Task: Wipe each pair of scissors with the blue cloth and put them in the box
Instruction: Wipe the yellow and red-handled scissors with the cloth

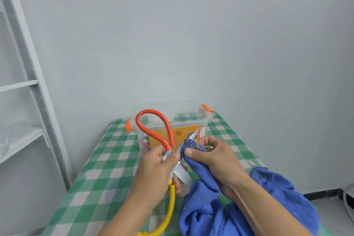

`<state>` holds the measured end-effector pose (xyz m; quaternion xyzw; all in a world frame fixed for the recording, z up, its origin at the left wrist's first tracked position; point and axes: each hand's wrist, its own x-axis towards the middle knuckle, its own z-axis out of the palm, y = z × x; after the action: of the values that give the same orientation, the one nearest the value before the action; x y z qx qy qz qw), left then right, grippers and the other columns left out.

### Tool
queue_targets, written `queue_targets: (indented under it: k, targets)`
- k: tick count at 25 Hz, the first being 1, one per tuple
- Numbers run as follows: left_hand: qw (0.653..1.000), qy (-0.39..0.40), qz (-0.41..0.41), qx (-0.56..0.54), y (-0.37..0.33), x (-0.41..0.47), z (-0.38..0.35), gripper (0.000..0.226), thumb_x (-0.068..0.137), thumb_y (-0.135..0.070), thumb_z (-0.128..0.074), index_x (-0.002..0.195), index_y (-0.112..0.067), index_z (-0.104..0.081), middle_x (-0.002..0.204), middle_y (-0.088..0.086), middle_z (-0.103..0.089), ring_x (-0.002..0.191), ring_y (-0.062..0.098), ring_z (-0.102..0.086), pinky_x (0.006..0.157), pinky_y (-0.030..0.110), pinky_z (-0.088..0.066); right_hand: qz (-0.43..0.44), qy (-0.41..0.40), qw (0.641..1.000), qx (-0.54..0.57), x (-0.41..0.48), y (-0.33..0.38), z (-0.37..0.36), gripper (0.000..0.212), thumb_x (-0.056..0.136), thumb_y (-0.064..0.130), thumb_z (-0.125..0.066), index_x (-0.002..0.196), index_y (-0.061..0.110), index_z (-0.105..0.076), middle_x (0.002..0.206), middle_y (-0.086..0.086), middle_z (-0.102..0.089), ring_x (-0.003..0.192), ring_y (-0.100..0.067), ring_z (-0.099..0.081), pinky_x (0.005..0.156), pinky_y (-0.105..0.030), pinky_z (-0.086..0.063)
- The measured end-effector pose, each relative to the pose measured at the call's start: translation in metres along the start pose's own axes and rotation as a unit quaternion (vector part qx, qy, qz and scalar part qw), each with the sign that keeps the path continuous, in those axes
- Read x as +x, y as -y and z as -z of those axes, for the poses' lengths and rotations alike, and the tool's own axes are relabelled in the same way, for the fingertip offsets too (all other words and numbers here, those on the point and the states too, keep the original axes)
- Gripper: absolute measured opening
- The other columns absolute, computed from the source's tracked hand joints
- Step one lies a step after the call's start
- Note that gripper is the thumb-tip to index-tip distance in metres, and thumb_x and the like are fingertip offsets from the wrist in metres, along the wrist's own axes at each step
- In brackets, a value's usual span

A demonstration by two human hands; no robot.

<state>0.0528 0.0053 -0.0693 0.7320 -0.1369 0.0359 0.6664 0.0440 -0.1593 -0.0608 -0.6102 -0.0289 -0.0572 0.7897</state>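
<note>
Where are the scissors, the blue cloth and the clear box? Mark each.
scissors [181,174]: head view, on the lower bare blade.
blue cloth [201,212]: head view, on the bunched lower fold.
clear plastic box [183,138]: head view, on its front label.

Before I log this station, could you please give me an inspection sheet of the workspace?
Surface: table under green-checked cover, box at its far end.
Job's things: open scissors, one red, one yellow handle; blue cloth flecked with lint; red scissor handles inside the clear box.
Clutter: nothing seen.
Hands: left hand grips the scissors at the pivot; right hand pinches the cloth round the upper blade.
Cables: possibly a pale cord at right edge.
Surroundings: plain wall; white shelf frame at left.
</note>
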Motion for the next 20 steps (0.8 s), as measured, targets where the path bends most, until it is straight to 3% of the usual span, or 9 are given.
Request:
queue_targets:
  k: [3, 6, 9, 12, 15, 18, 20]
  targets:
    - [1.000, 0.007, -0.014, 0.013, 0.001, 0.001, -0.002, 0.018, 0.098, -0.013, -0.060, 0.101, 0.005, -0.056, 0.080, 0.035, -0.060, 0.041, 0.034, -0.055, 0.048, 0.054, -0.051, 0.003, -0.005, 1.000, -0.009, 0.003, -0.004, -0.003, 0.056, 0.060, 0.012, -0.088, 0.102, -0.001, -0.054, 0.080, -0.022, -0.073, 0.058, -0.023, -0.067, 0.051, -0.027, -0.053]
    - [0.999, 0.026, -0.029, 0.016, 0.001, 0.000, -0.003, 0.011, 0.098, -0.013, -0.060, 0.095, -0.002, -0.059, 0.082, 0.034, -0.058, 0.041, 0.033, -0.056, 0.047, 0.047, -0.050, 0.025, -0.001, 0.999, -0.023, 0.006, -0.005, -0.004, 0.055, 0.063, 0.017, -0.088, 0.104, -0.009, -0.061, 0.093, -0.024, -0.072, 0.070, -0.023, -0.068, 0.060, -0.028, -0.056]
    - [0.999, 0.038, -0.025, 0.016, 0.000, 0.001, -0.002, 0.015, 0.097, -0.018, -0.064, 0.090, -0.006, -0.060, 0.077, 0.030, -0.056, 0.040, 0.032, -0.055, 0.047, 0.045, -0.049, 0.046, -0.039, 0.998, -0.016, 0.010, -0.004, -0.001, 0.050, 0.066, 0.026, -0.088, 0.093, -0.007, -0.062, 0.078, -0.015, -0.064, 0.064, -0.018, -0.060, 0.056, -0.025, -0.050]
    - [0.999, 0.049, -0.010, 0.018, -0.001, -0.001, -0.003, 0.034, 0.089, -0.027, -0.065, 0.095, 0.004, -0.054, 0.075, 0.033, -0.058, 0.040, 0.031, -0.055, 0.047, 0.044, -0.049, 0.052, -0.115, 0.992, 0.018, 0.017, 0.001, 0.006, 0.028, 0.077, 0.027, -0.082, 0.080, 0.005, -0.065, 0.069, -0.006, -0.065, 0.058, -0.015, -0.059, 0.053, -0.025, -0.047]
    - [0.999, 0.039, 0.005, -0.005, 0.000, -0.002, -0.003, 0.018, 0.098, -0.012, -0.060, 0.095, 0.005, -0.055, 0.071, 0.020, -0.069, 0.040, 0.028, -0.053, 0.044, 0.038, -0.049, 0.054, -0.187, 0.980, 0.046, 0.023, 0.000, 0.014, 0.027, 0.089, 0.027, -0.075, 0.077, 0.008, -0.060, 0.067, -0.008, -0.059, 0.059, -0.017, -0.053, 0.055, -0.029, -0.044]
    - [0.999, 0.003, 0.007, -0.048, -0.007, -0.002, -0.001, 0.013, 0.099, -0.008, -0.056, 0.096, 0.004, -0.055, 0.078, 0.022, -0.072, 0.040, 0.028, -0.051, 0.049, 0.038, -0.050, 0.046, -0.240, 0.968, 0.055, 0.025, 0.000, 0.021, 0.030, 0.094, 0.027, -0.070, 0.074, 0.012, -0.054, 0.062, -0.003, -0.050, 0.056, -0.017, -0.045, 0.055, -0.030, -0.040]
    - [0.996, -0.043, -0.005, -0.079, -0.011, -0.001, 0.003, 0.013, 0.099, -0.008, -0.057, 0.096, 0.005, -0.057, 0.079, 0.022, -0.072, 0.040, 0.028, -0.051, 0.053, 0.042, -0.050, 0.044, -0.239, 0.970, 0.012, 0.024, 0.000, 0.020, 0.023, 0.094, 0.024, -0.069, 0.081, 0.011, -0.057, 0.068, -0.002, -0.057, 0.059, -0.016, -0.051, 0.057, -0.030, -0.044]
